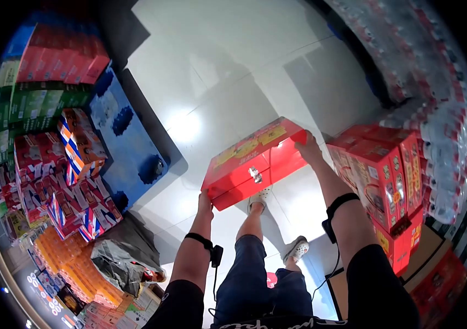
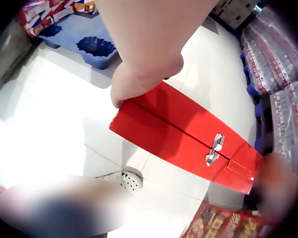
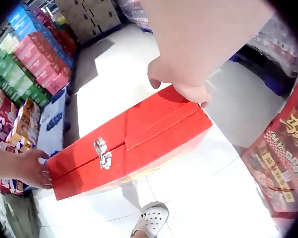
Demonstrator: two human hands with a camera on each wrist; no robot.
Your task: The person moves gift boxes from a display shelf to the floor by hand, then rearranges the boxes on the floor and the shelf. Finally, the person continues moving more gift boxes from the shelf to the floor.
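A long red cardboard box (image 1: pixel 236 192) is held out over the floor between both hands, slightly tilted, its left end lower in the head view. My left hand (image 1: pixel 205 204) grips the left end, fingers at the corner in the left wrist view. At the opposite end, my right hand (image 1: pixel 311 150) holds the box, its thumb and fingers around the corner in the right wrist view. Torn silvery tape (image 3: pixel 103 152) crosses the seam on the side facing me. Yellow printed panels (image 1: pixel 252 143) show on another face.
To the left lies a blue plastic pallet (image 1: pixel 121 118) beside stacked cartons (image 1: pixel 61 164). Red gift boxes (image 1: pixel 378 170) stand close on the right, before wrapped bottle packs (image 1: pixel 444 159). A grey sheet-covered heap (image 1: pixel 124 252) sits at lower left. Pale tiles (image 1: pixel 211 77) stretch ahead.
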